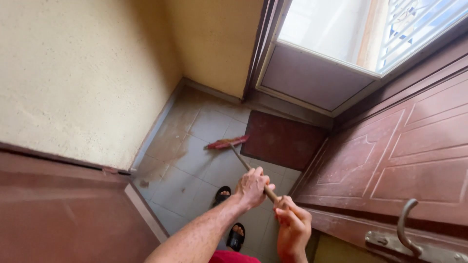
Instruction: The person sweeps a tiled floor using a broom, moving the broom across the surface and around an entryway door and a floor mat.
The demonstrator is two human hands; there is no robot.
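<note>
Both hands grip the thin, round wooden handle [253, 174] of a broom, which slants down and away from the person toward the floor. The left hand [252, 187] sits further down the stick, fingers curled over it from above with the knuckles up; the right hand [292, 225] holds the near upper end, fingers wrapped tight round it, closed like a fist. The two hands are just apart on the shaft. At the far end, the broom head [225, 143] is a flat, narrow strip of reddish bristles resting on the tiled floor [195, 170], just beside the near left corner of a dark red rectangular doormat [282, 140] with a dull, matted surface. The tiles are pale grey squares with thin joints, smudged with brownish streaks and dusty patches, most thickly along the left wall; whether that is dirt or wet marks is hard to tell from here. The person's feet in black open sandals [229, 216] stand on the tiles below the hands. The wall [83, 73] on the left is rough, grainy plaster in a cream yellow, with a grey skirting strip at its foot. On the right stands a brown wooden door [414, 151] with raised moulded panels, carrying a curved metal handle [407, 226] on a flat metal plate. Ahead, beyond the mat, is a dark-framed door leaf [317, 73] with a smooth plain lower panel and bright glass above.
</note>
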